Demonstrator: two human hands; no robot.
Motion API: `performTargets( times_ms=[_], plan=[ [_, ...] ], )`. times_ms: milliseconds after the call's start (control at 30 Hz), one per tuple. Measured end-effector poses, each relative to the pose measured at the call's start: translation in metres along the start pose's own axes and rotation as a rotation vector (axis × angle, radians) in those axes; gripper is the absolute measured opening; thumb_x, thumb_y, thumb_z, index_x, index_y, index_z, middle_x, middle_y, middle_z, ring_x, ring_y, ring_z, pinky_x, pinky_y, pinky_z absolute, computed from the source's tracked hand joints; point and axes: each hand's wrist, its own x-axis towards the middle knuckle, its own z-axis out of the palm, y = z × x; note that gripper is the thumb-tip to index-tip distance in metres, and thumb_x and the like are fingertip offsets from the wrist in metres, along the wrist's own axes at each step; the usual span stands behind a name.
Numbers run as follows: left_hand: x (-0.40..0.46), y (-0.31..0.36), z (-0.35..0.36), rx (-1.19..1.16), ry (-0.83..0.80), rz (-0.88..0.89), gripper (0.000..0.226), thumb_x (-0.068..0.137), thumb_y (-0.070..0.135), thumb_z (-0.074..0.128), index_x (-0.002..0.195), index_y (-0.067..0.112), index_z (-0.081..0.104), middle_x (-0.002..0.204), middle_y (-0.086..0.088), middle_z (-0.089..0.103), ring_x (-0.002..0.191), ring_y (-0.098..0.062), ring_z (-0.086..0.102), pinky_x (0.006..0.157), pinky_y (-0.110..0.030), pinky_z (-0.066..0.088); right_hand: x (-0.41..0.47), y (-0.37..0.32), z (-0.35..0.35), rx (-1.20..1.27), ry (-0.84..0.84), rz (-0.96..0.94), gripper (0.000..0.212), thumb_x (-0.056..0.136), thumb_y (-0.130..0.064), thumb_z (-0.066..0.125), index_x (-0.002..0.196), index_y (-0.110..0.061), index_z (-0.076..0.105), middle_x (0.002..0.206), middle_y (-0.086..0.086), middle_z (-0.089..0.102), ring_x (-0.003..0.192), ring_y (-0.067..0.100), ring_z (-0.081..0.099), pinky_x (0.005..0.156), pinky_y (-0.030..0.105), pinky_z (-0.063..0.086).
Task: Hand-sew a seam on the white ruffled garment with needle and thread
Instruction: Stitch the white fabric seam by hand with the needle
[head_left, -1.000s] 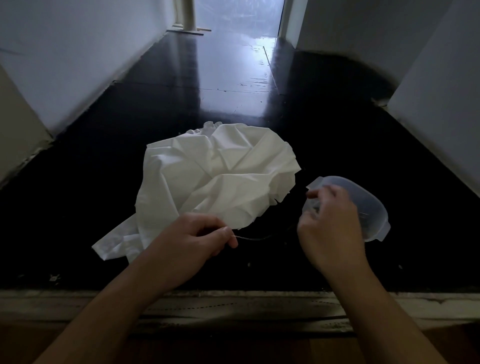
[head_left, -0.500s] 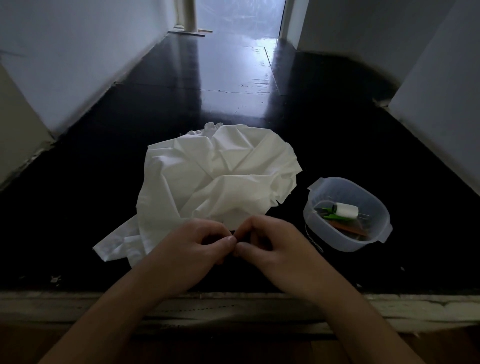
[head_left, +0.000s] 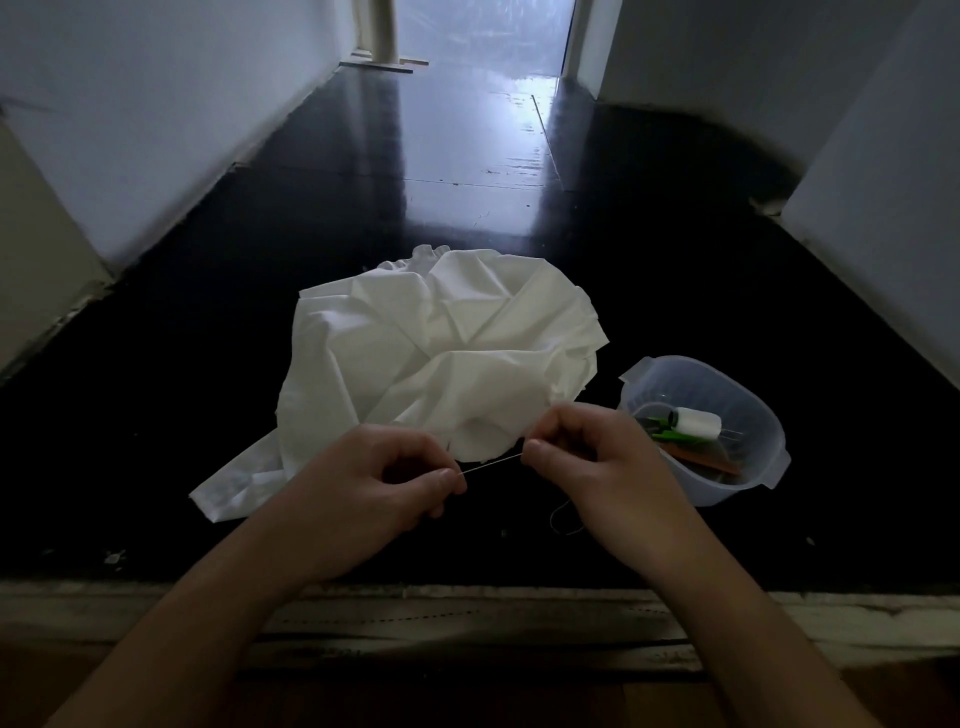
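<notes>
The left hand (head_left: 384, 480) and right hand (head_left: 587, 457) each pinch an end of a taut thread (head_left: 491, 461), held apart just in front of the crumpled white garment (head_left: 436, 353) lying on the dark floor (head_left: 208, 312). A clear plastic bowl (head_left: 769, 467) with a white spool (head_left: 696, 422) sits right of the garment.

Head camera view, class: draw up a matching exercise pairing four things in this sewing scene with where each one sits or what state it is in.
Things:
1. white garment
2. thread spool
3. plastic tub
4. thread

Places or states:
A. stretched taut between the two hands
B. crumpled on the dark floor
C. lying inside the tub
D. on the floor, right of the garment

Pairs: 1-B, 2-C, 3-D, 4-A
</notes>
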Motion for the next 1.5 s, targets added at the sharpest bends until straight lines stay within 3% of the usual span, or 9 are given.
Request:
performTargets(
  times_ms=[233, 367, 467, 700, 1000, 1100, 1200, 1333, 1500],
  plan=[
    [0.001, -0.006, 0.0, 0.065, 0.093, 0.026, 0.012, 0.097, 0.024, 0.072, 0.087, 0.026, 0.077, 0.072, 0.003, 0.074, 0.062, -0.009, 0.069, 0.062, -0.019, 0.051, 0.0, 0.01, 0.004, -0.22, 0.085, 0.003, 0.017, 0.096, -0.02, 0.065, 0.082, -0.029, 0.067, 0.078, -0.016, 0.066, 0.072, 0.0, 0.063, 0.061, 0.013, 0.047],
    [0.002, -0.005, 0.006, 0.13, 0.1, 0.068, 0.011, 0.096, 0.025, 0.073, 0.086, 0.03, 0.076, 0.075, 0.009, 0.074, 0.068, -0.005, 0.07, 0.065, -0.016, 0.05, -0.005, 0.006, 0.01, -0.125, -0.096, -0.026, 0.051, 0.08, -0.018, 0.064, 0.129, -0.032, 0.063, 0.132, -0.023, 0.054, 0.129, -0.004, 0.05, 0.111, 0.027, 0.046],
    [0.003, -0.003, 0.01, 0.219, 0.078, 0.115, 0.014, 0.096, 0.026, 0.073, 0.085, 0.034, 0.076, 0.08, 0.017, 0.073, 0.076, -0.002, 0.07, 0.067, -0.013, 0.048, -0.01, -0.005, 0.021, -0.131, -0.221, -0.174, 0.067, 0.079, -0.012, 0.066, 0.143, -0.029, 0.055, 0.15, -0.022, 0.04, 0.145, -0.004, 0.034, 0.119, 0.021, 0.034],
    [0.0, -0.009, 0.014, 0.319, 0.06, 0.178, 0.021, 0.094, 0.02, 0.071, 0.081, 0.035, 0.075, 0.079, 0.015, 0.07, 0.078, -0.005, 0.069, 0.066, -0.015, 0.05, -0.009, -0.001, 0.037, -0.114, -0.282, -0.159, 0.044, 0.088, -0.002, 0.067, 0.122, -0.031, 0.065, 0.115, -0.019, 0.067, 0.112, -0.002, 0.064, 0.096, 0.022, 0.054],
    [0.003, -0.012, 0.009, 0.376, 0.103, 0.133, 0.013, 0.095, 0.031, 0.072, 0.083, 0.037, 0.074, 0.082, 0.019, 0.07, 0.083, 0.005, 0.066, 0.07, -0.009, 0.046, -0.007, 0.0, 0.044, -0.366, -0.197, -0.065, 0.012, 0.102, -0.027, 0.056, 0.096, -0.029, 0.065, 0.086, -0.008, 0.068, 0.078, 0.007, 0.065, 0.075, 0.035, 0.057],
    [0.008, -0.015, 0.008, 0.357, 0.192, 0.081, 0.006, 0.094, 0.031, 0.073, 0.091, 0.036, 0.072, 0.085, 0.019, 0.071, 0.084, 0.006, 0.068, 0.071, -0.009, 0.048, -0.005, 0.005, 0.045, -0.494, -0.114, -0.022, 0.012, 0.097, -0.026, 0.054, 0.086, -0.027, 0.06, 0.079, -0.008, 0.066, 0.072, 0.008, 0.062, 0.071, 0.038, 0.056],
    [0.018, -0.028, 0.007, 0.39, 0.367, 0.073, 0.029, 0.093, 0.027, 0.073, 0.119, 0.037, 0.063, 0.111, 0.023, 0.065, 0.101, 0.005, 0.064, 0.085, -0.013, 0.05, -0.001, 0.009, 0.038, -0.334, -0.012, 0.054, 0.021, 0.099, -0.024, 0.058, 0.08, -0.026, 0.065, 0.071, -0.01, 0.066, 0.06, 0.004, 0.058, 0.057, 0.021, 0.044],
    [0.024, -0.043, 0.01, 0.614, 0.198, 0.074, 0.067, 0.091, 0.028, 0.069, 0.152, 0.038, 0.044, 0.154, 0.016, 0.043, 0.139, -0.012, 0.044, 0.116, -0.034, 0.041, 0.005, 0.012, 0.028, -0.064, 0.173, 0.078, 0.025, 0.097, -0.016, 0.064, 0.072, -0.022, 0.068, 0.083, -0.008, 0.064, 0.079, 0.005, 0.061, 0.067, 0.018, 0.04],
    [0.013, -0.036, 0.025, 0.557, 0.043, 0.08, 0.021, 0.095, 0.035, 0.062, 0.116, 0.036, 0.065, 0.11, 0.017, 0.064, 0.098, -0.006, 0.063, 0.087, -0.034, 0.057, 0.011, 0.018, 0.03, 0.019, 0.231, 0.092, 0.03, 0.095, -0.009, 0.066, 0.068, -0.022, 0.069, 0.105, -0.01, 0.058, 0.092, -0.004, 0.057, 0.072, 0.005, 0.038]
  ],
)
